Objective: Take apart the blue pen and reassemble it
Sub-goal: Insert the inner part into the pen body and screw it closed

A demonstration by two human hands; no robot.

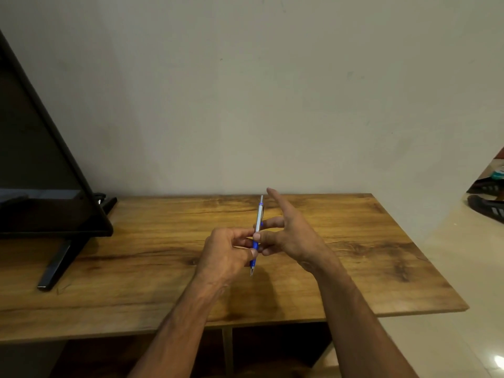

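Observation:
The blue pen (258, 222) has a silver upper barrel and a blue grip, and it stands nearly upright above the wooden table (163, 268), tip pointing down. My left hand (227, 255) pinches the blue grip section between thumb and fingers. My right hand (289, 236) touches the barrel from the right with thumb and middle fingers, while its index finger sticks up and away. The pen looks whole, with no loose parts on the table.
A dark monitor (41, 170) on a black stand (57, 266) fills the table's left end. A plain wall rises behind the table. At the far right, dark footwear (488, 205) lies on the pale floor. The table's right edge ends near there.

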